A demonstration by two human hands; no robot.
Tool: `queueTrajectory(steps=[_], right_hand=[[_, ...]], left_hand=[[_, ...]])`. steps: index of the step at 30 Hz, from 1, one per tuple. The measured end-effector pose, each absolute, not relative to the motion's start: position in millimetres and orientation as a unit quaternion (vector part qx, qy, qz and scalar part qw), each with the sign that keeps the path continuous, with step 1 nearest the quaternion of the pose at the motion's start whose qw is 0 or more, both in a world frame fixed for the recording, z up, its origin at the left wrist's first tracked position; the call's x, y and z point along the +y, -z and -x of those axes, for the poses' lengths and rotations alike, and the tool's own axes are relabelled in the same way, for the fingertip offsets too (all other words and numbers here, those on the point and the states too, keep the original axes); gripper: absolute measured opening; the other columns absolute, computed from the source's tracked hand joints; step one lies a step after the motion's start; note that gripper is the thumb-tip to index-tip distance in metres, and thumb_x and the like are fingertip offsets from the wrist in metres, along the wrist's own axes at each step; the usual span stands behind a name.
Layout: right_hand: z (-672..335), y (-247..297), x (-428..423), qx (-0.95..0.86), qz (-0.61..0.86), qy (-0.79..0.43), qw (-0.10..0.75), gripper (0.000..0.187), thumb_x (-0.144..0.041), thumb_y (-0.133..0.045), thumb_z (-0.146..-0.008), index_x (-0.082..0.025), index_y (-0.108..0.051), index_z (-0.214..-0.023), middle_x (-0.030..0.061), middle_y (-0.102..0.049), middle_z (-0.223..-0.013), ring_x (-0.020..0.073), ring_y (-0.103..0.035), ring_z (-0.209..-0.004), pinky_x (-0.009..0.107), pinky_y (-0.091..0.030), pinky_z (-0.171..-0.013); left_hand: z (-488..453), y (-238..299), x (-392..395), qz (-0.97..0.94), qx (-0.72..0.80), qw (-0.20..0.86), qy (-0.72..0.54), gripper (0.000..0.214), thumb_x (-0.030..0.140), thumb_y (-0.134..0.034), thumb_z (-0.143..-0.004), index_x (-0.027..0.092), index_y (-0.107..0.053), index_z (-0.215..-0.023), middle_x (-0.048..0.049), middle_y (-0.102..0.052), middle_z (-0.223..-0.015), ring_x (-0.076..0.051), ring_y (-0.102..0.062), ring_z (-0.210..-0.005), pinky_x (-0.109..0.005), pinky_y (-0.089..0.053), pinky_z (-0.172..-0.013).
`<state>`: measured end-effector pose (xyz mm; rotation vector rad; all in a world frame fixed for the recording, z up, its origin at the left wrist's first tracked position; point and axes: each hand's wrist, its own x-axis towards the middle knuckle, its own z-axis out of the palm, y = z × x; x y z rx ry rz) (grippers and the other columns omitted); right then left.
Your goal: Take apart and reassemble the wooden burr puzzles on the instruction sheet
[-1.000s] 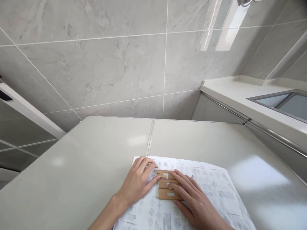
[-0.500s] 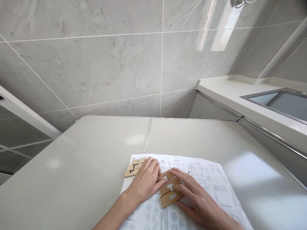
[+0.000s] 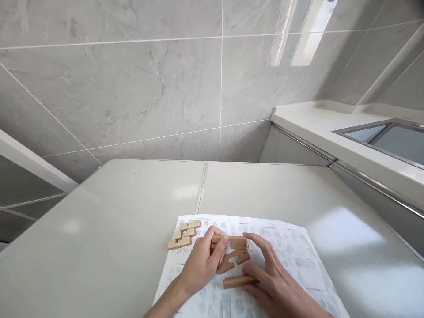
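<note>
My left hand (image 3: 202, 264) is closed on a notched wooden puzzle piece (image 3: 238, 242), thumb pressed on its face near dark markings. The right forefinger touches that piece's far end. Just below lies a wooden puzzle piece with a cut-out slot (image 3: 234, 260), close to both hands. My right hand (image 3: 272, 274) pinches another flat wooden puzzle piece (image 3: 239, 282), turned so its narrow edge faces me. Left of my left hand, several smaller notched wooden pieces (image 3: 184, 236) lie together on the printed paper sheet (image 3: 291, 260).
The sheet, covered with small diagrams, lies on a pale table (image 3: 109, 229) with a seam across it. Grey wall tiles (image 3: 159, 88) rise behind. At the right stands a white counter (image 3: 308, 119) with a sink (image 3: 394, 139).
My left hand has taken hold of the top notched piece and exposed its face. My right hand has tipped the lowest piece onto its edge, apart from the middle one.
</note>
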<state>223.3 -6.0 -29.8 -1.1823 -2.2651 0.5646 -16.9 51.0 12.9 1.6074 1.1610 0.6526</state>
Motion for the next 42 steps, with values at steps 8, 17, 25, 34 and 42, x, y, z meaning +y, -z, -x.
queueTrajectory(steps=[8,17,25,34,42], right_hand=[[-221,29,-1,-0.695,0.483,-0.333,0.415,0.020,-0.034,-0.051,-0.114,-0.029,-0.070,-0.110,0.0123,-0.064,-0.140,0.0291,-0.070,-0.121,0.035,-0.065,-0.087],[-211,19,2,-0.497,0.567,-0.448,0.480,0.043,-0.062,-0.044,-0.114,-0.024,-0.063,-0.122,-0.0038,-0.053,-0.069,0.0185,-0.049,-0.055,0.030,-0.045,-0.052],[-201,38,-5,-0.540,0.563,-0.437,0.449,0.044,-0.053,-0.043,-0.116,-0.030,-0.058,-0.151,-0.0006,-0.065,-0.075,0.0204,-0.062,-0.061,0.030,-0.060,-0.059],[-206,44,-3,-0.611,0.536,-0.394,0.429,0.053,-0.037,-0.039,-0.119,-0.045,-0.039,-0.171,0.0035,-0.050,-0.173,0.0277,-0.074,-0.128,0.031,-0.071,-0.086],[-214,36,2,-0.670,0.516,-0.346,0.406,0.060,-0.027,-0.043,-0.116,-0.044,-0.035,-0.173,0.0025,-0.058,-0.167,0.0310,-0.076,-0.126,0.036,-0.073,-0.088]], left_hand=[[14,-15,48,-0.533,0.447,0.639,-0.328,0.049,0.072,-0.041,-0.111,0.025,-0.046,-0.100,0.0085,-0.046,-0.069,-0.011,-0.031,-0.054,-0.026,-0.030,-0.057],[11,-12,38,-0.508,0.389,0.713,-0.286,0.051,0.072,-0.048,-0.110,0.021,-0.048,-0.114,-0.0007,-0.070,-0.081,-0.009,-0.049,-0.051,-0.025,-0.028,-0.052],[11,-10,32,-0.558,0.390,0.696,-0.230,0.053,0.073,-0.043,-0.111,0.021,-0.048,-0.118,0.0009,-0.069,-0.078,-0.008,-0.043,-0.046,-0.024,-0.031,-0.050],[8,-15,35,-0.576,0.385,0.688,-0.218,0.052,0.071,-0.042,-0.112,0.021,-0.052,-0.104,0.0025,-0.062,-0.072,-0.007,-0.040,-0.044,-0.022,-0.034,-0.048],[11,-18,37,-0.522,0.368,0.739,-0.214,0.050,0.071,-0.048,-0.110,0.022,-0.049,-0.100,0.0074,-0.048,-0.070,-0.007,-0.033,-0.049,-0.022,-0.028,-0.047]])
